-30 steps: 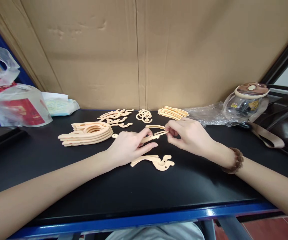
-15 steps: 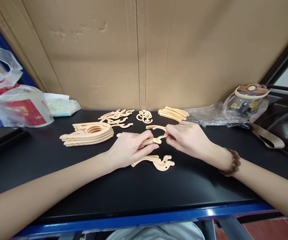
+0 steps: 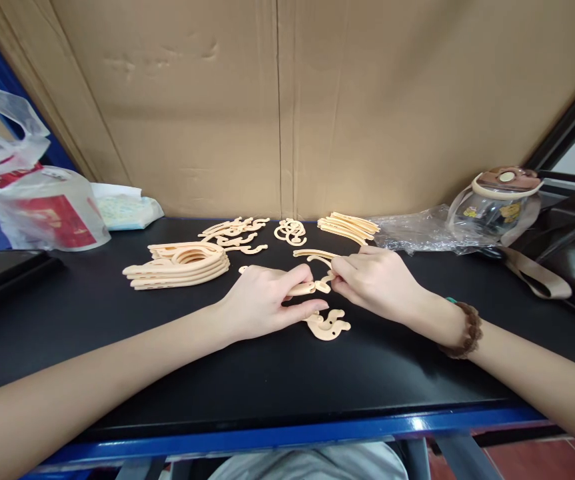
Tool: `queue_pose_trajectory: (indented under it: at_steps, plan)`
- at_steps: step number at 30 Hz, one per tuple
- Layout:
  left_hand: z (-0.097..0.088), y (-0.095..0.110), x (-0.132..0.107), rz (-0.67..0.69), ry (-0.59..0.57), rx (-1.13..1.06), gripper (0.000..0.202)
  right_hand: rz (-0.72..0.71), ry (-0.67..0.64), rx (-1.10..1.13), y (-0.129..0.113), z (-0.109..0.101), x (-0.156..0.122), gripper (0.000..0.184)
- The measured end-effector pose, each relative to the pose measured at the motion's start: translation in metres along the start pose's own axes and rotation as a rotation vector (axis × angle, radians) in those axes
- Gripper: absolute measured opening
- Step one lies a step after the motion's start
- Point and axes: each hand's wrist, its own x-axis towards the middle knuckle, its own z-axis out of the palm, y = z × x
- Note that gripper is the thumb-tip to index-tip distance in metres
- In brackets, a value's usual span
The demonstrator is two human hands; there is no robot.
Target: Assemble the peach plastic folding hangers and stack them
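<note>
My left hand (image 3: 262,297) is closed on a beige plastic hanger arm (image 3: 301,289), with the thumb held a little below it. The fingers of my right hand (image 3: 382,280) pinch a small curved hanger hook (image 3: 322,287), whose end meets the tip of the arm. Whether the two are joined I cannot tell. Just in front lies a hanger piece with a rounded notch and small holes (image 3: 328,328), partly hidden by my left hand. Behind my right fingers, another slim curved arm (image 3: 312,253) rests on the black table (image 3: 267,387).
At left is a stack of folded hangers (image 3: 180,267). Behind lie loose hanger arms (image 3: 232,230), a heap of hooks (image 3: 291,231) and slim strips (image 3: 348,228). A plastic bag (image 3: 62,210), phone (image 3: 7,273), clear wrap (image 3: 412,227) and lidded bottle (image 3: 497,200) stand around.
My left hand has shifted slightly right and now covers more of the notched piece in front. The hook's end has turned against the arm's tip. My right hand has barely moved.
</note>
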Motion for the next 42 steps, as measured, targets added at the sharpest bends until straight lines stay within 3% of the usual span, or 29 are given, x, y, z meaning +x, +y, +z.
queue_pose_trajectory:
  at_steps: [5, 9, 14, 18, 23, 27, 30, 34, 37, 42]
  plan:
    - [0.001, 0.003, 0.001, -0.048, -0.008, 0.090, 0.046, -0.047, 0.039, -0.059, -0.006, -0.001, 0.002, 0.022]
    - [0.005, 0.005, 0.003, -0.136, -0.014, 0.136, 0.055, -0.060, -0.050, -0.066, -0.015, -0.005, 0.005, 0.017]
    - [0.006, 0.006, 0.005, -0.063, -0.009, 0.108, 0.050, -0.058, -0.085, -0.022, -0.022, -0.007, 0.008, 0.013]
    - [0.004, 0.004, 0.003, -0.048, 0.090, 0.131, 0.048, -0.023, -0.018, 0.020, -0.016, -0.004, 0.006, 0.011]
    - [0.003, 0.000, 0.000, 0.024, 0.092, 0.072, 0.036, 0.034, 0.119, 0.017, -0.011, -0.004, 0.003, 0.016]
    - [0.004, -0.002, 0.001, 0.041, 0.169, 0.097, 0.034, 0.183, 0.161, 0.032, -0.010, -0.005, 0.003, 0.013]
    - [0.005, -0.004, 0.001, 0.018, 0.240, 0.124, 0.032, 0.416, 0.122, 0.231, -0.009, -0.007, 0.003, 0.003]
    - [0.006, -0.007, 0.001, -0.008, 0.262, 0.137, 0.030, 0.662, 0.015, 0.855, -0.009, -0.006, 0.005, 0.018]
    - [0.007, -0.007, 0.001, 0.024, 0.235, 0.168, 0.034, 0.639, -0.080, 1.278, -0.010, -0.004, 0.007, 0.027]
    - [0.006, -0.006, 0.001, 0.076, 0.150, 0.175, 0.039, 0.543, -0.085, 1.451, -0.012, -0.009, 0.011, 0.011]
